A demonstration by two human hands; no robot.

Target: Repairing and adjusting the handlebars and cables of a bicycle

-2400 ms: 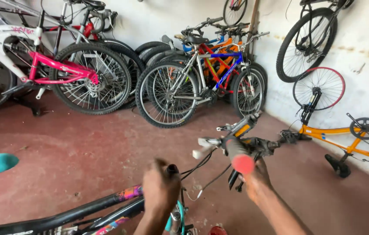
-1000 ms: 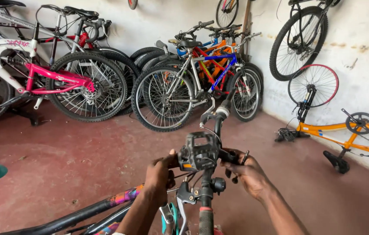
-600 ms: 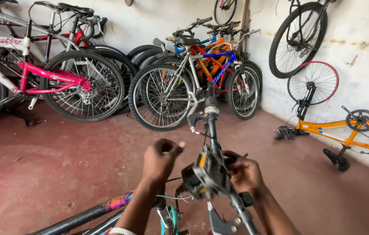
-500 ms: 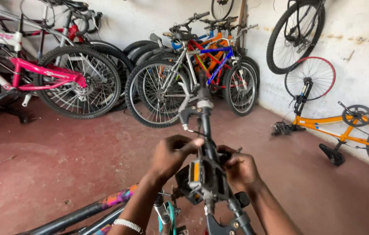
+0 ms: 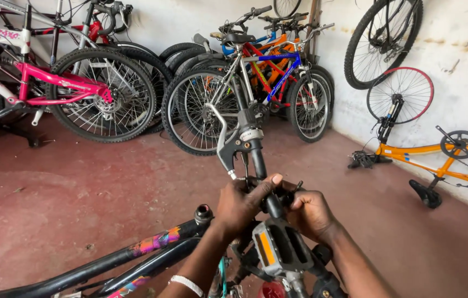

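both hands, left hand [image 5: 240, 205] and right hand [image 5: 311, 212], closed around a stiff metal handlebar [image 5: 256, 165] just above a grey pedal [image 5: 279, 246]; likely rigid, best gripped on the bar.

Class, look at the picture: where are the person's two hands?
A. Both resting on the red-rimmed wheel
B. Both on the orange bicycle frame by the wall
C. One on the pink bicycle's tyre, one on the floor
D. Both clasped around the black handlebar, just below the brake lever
D: the left hand and right hand wrap the black handlebar just below the silver brake lever.
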